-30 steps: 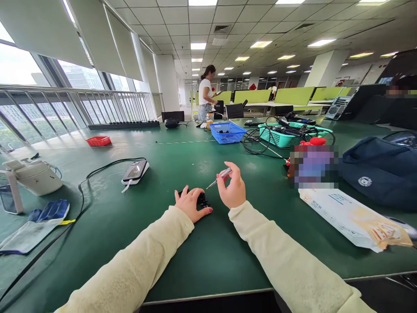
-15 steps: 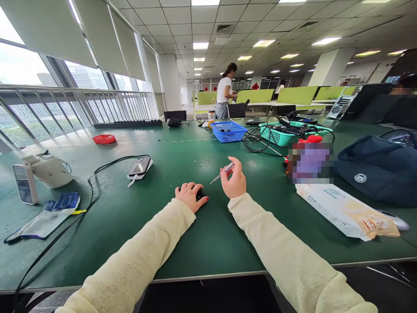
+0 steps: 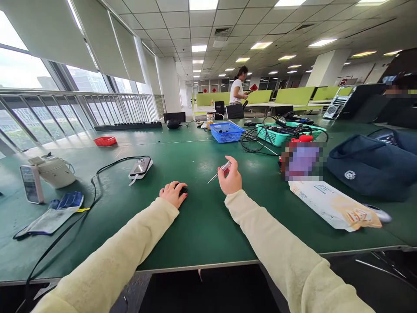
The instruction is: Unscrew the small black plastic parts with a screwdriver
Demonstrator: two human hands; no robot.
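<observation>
1. Green tabletop, its near edge crossing below both forearms; pale sleeves extend over it.
2. Left hand, palm down on the tabletop, fingers bent and thumb set apart, closed about a small black object. The object lies on the tabletop and is mostly hidden by the hand, only its right side showing.
3. Right hand, raised to the right of the left hand and well apart from it. Thumb and fingers pinch the handle of a slender metallic tool; its thin shaft slopes down to the left, the tip free of the black object.
4. Left side: blue-and-grey glove lying flat; beyond it, an upright phone beside a pale lidded vessel.
5. Right side: white-and-orange packet, with a navy bag behind it.
6. Middle distance: dark handset on a white base, with a small red tray farther off.
7. Far part of the tabletop: blue basket, left of a turquoise basket heaped with black cables.
8. Background: person in a white top, before green partitions.
</observation>
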